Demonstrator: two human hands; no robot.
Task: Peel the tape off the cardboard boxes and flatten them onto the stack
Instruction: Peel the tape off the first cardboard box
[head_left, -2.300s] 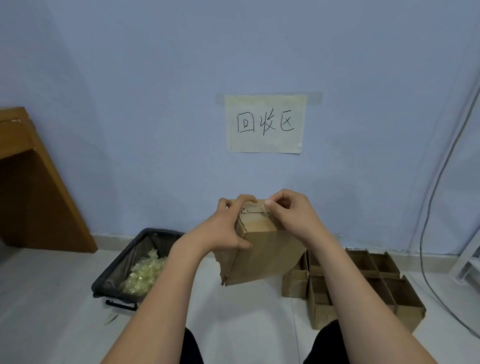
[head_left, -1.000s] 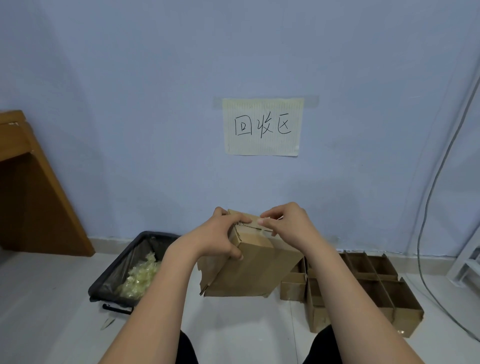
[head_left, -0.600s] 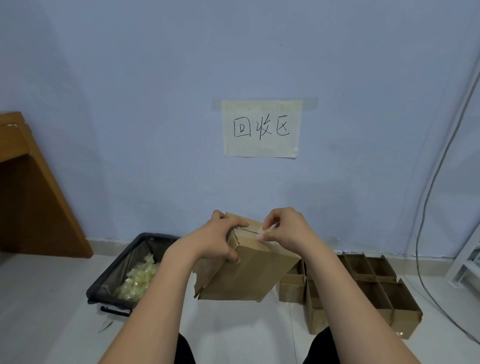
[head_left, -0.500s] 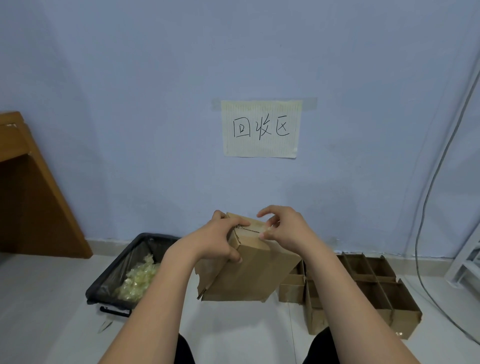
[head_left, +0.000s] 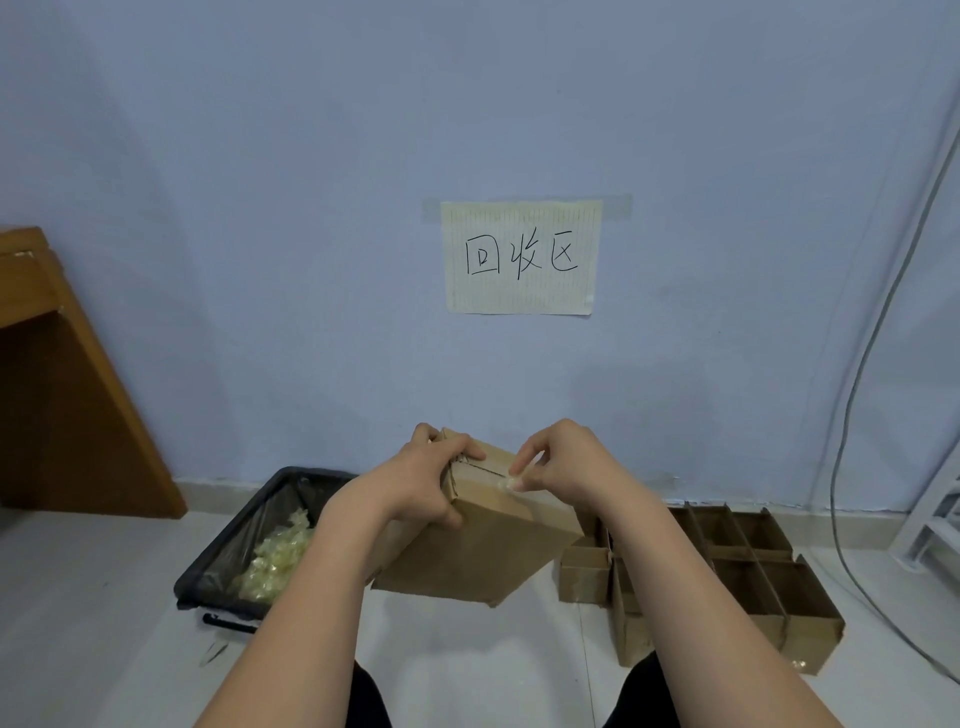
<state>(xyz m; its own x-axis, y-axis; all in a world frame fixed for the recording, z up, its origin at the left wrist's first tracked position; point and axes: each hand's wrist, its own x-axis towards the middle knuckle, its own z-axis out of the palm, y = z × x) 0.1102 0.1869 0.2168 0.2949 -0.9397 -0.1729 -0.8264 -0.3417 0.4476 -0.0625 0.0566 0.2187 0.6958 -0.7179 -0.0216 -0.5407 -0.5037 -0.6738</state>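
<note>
I hold a brown cardboard box (head_left: 483, 545) tilted in the air in front of me. My left hand (head_left: 421, 486) grips its upper left corner, thumb on the front face and fingers over the top. My right hand (head_left: 558, 467) pinches a small bit of clear tape (head_left: 506, 484) at the box's top edge between thumb and forefinger. A strip of clear tape runs down the box's right side. Low on the floor to the right lies a stack of opened cardboard boxes (head_left: 727, 577).
A black bin (head_left: 234, 551) lined with a bag holds crumpled clear tape on the floor at left. A wooden desk side (head_left: 67, 410) stands at far left. A paper sign (head_left: 519, 257) hangs on the wall. A grey cable (head_left: 852, 415) runs down at right.
The box has tilted and dropped a little lower. My right hand's fingers opened briefly on the top edge and now pinch a bit of tape lifted from it.
</note>
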